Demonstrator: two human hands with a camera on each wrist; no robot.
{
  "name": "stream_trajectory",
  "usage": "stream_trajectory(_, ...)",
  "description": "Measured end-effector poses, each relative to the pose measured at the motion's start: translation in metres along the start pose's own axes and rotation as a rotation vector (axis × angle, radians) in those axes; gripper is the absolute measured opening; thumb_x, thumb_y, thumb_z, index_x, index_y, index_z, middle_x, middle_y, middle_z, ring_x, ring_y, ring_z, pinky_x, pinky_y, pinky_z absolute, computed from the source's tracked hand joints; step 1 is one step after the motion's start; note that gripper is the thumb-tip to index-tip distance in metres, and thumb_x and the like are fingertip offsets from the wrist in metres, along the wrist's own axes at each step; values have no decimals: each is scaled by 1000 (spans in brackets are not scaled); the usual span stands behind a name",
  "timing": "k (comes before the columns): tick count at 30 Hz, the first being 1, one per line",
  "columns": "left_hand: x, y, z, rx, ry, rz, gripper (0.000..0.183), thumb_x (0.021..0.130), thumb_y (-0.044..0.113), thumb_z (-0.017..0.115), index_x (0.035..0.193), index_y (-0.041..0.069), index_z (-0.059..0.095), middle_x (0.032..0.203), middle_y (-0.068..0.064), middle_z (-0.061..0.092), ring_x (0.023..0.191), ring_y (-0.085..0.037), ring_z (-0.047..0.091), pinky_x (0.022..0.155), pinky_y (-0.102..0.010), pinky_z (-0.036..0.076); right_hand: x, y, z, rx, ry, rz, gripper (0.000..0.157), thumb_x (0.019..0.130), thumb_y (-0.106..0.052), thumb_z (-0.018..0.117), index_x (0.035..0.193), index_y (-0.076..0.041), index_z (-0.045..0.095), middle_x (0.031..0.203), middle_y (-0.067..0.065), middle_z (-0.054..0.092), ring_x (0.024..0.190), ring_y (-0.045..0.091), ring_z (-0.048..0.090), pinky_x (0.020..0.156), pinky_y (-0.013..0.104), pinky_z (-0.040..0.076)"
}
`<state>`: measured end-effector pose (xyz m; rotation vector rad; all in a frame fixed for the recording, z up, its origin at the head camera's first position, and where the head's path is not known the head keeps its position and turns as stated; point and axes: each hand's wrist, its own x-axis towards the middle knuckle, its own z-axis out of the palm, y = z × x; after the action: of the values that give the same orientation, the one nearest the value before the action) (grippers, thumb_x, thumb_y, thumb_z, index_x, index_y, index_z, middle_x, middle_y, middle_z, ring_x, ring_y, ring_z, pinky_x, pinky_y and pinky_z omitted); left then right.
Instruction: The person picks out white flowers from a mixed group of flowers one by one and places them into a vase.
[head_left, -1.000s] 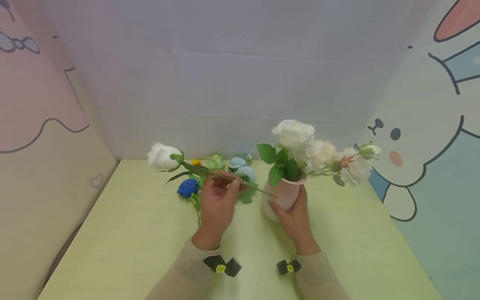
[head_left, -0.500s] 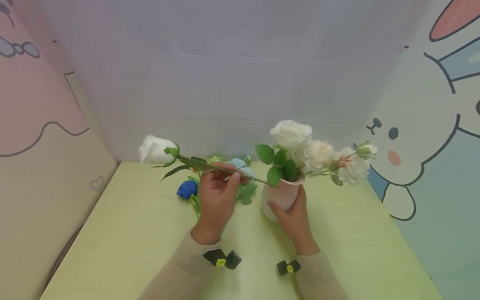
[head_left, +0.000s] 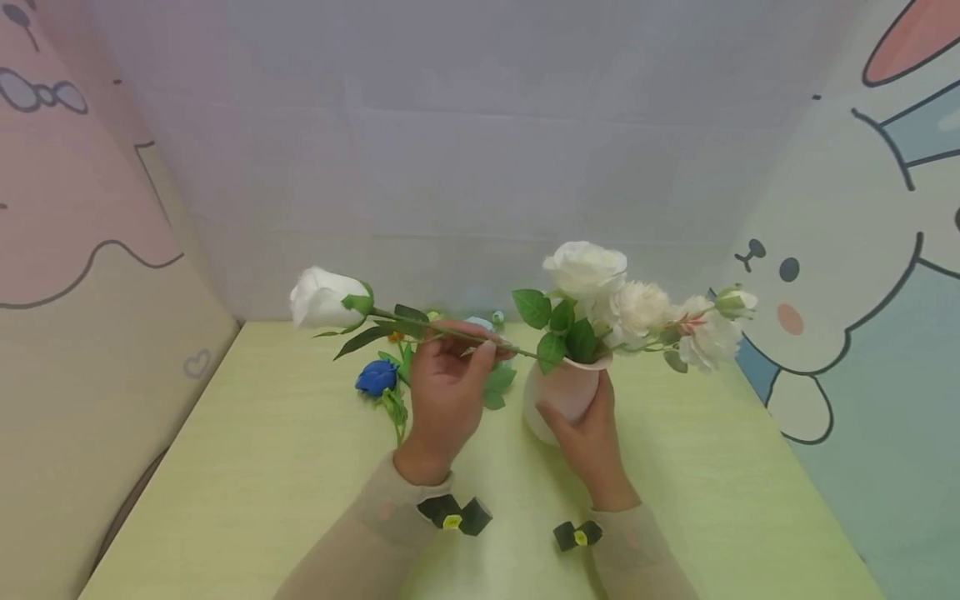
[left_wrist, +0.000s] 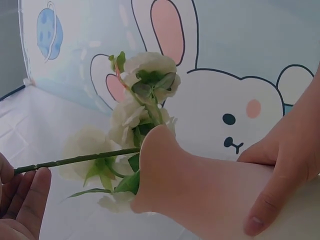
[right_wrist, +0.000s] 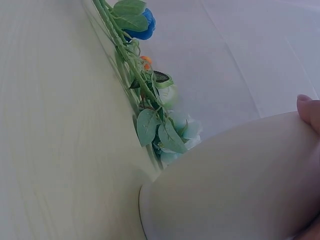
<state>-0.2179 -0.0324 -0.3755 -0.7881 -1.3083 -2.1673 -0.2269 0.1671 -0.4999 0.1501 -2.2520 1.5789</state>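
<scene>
My left hand pinches the green stem of a white rose. The bloom points left and the stem runs right, its tip by the vase's mouth; in the left wrist view that end meets the rim, and whether it is inside I cannot tell. My right hand grips the side of a pale pink vase, which appears slightly tilted in the head view. Out of the vase rise a large white rose, green leaves and cream flowers leaning right. The right wrist view shows the vase's wall close up.
Behind my left hand several loose flowers lie on the pale yellow table: a blue rose, pale blue blooms and an orange one. A white wall stands at the back; printed cartoon panels flank both sides.
The rose in my left hand has risen a little, and its stem tip has come from in front of the vase's side up to the rim. My right hand and the vase have hardly moved.
</scene>
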Motion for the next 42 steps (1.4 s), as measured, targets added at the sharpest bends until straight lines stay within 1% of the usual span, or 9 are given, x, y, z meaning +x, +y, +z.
stream_trajectory(5,2,-1,5,25,-35,36,15,95,-17,58,106,-19,49,101,-11,65,91,-21,70,82,-42,61,0,0,-1,-4,-7,22,104,83,-22,87,161,-10,19,149,17,36,130,31,45,108,53,36)
stream_trajectory(14,2,2,7,100,-66,13,13,96,-14,57,108,-13,53,98,-24,62,90,-23,71,83,-45,60,0,1,0,-5,-3,15,102,83,-23,87,159,-9,21,146,17,38,126,31,47,105,52,38)
stream_trajectory(17,-1,2,9,155,-86,18,13,97,-14,57,109,-10,55,100,-26,62,90,-28,71,82,-46,60,0,1,0,1,-1,6,102,83,-21,88,159,-9,22,145,17,39,126,31,47,105,52,38)
stream_trajectory(20,-3,2,12,249,-103,23,10,99,-10,57,108,-6,59,100,-23,65,89,-32,72,82,-44,61,0,2,0,11,5,-2,101,83,-20,88,159,-9,22,144,16,40,125,29,47,105,50,38)
stream_trajectory(25,-2,0,18,394,-119,5,9,100,-4,57,106,-1,63,98,-15,69,89,-27,74,84,-37,60,0,1,0,37,8,-6,99,84,-19,88,159,-11,24,143,15,40,124,28,48,104,47,37)
stream_trajectory(29,1,-2,23,465,-139,-10,10,102,1,55,105,1,65,97,-11,70,89,-19,74,84,-33,60,-2,-21,-1,38,4,4,96,84,-10,85,158,-3,24,143,21,40,122,32,48,102,45,37)
stream_trajectory(33,6,-3,29,473,-166,18,13,105,4,51,105,-1,63,97,-12,70,89,-20,73,84,-32,60,-5,-45,-4,32,-2,3,94,84,-6,83,155,5,24,140,26,41,119,35,49,100,45,38)
stream_trajectory(39,12,-2,36,516,-228,51,17,109,8,47,110,-3,60,101,-14,68,93,-20,72,88,-29,58,-5,-43,-5,40,-5,-10,94,84,-9,84,156,3,24,138,24,42,114,31,51,95,40,40)
stream_trajectory(42,15,0,41,521,-234,75,15,109,9,48,112,-1,59,107,-14,66,97,-19,71,90,-29,57,-4,-42,-5,41,-8,-19,94,84,-9,84,156,2,25,137,23,43,111,29,51,92,38,41)
